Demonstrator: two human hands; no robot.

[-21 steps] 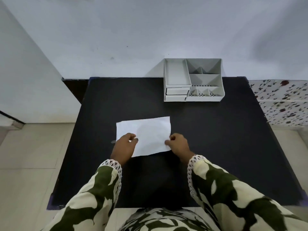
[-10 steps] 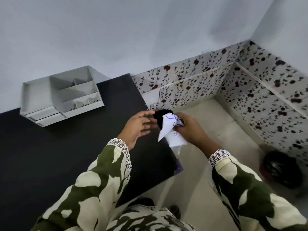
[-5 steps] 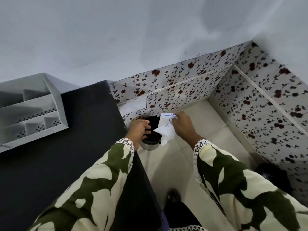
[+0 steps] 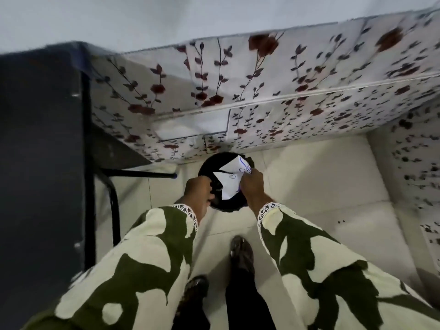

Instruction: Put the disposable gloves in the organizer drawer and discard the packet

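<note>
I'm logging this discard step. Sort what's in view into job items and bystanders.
Job items:
- white crumpled paper packet with blue print, pinched in right hand
- round black bin on the floor, left hand at its rim

Bystanders:
- black table
- floral wall tiles
- dark shoes

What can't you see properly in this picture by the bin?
All in the head view:
- Inside of the black bin: too dark, and partly covered by the white packet and both hands.
- Blue print on the packet: too small and blurred to read.
- Left hand fingers: curled at the bin's rim, and what they grip is unclear.
- Organizer and gloves: out of frame past the table.
- Right hand holds the packet.
</note>
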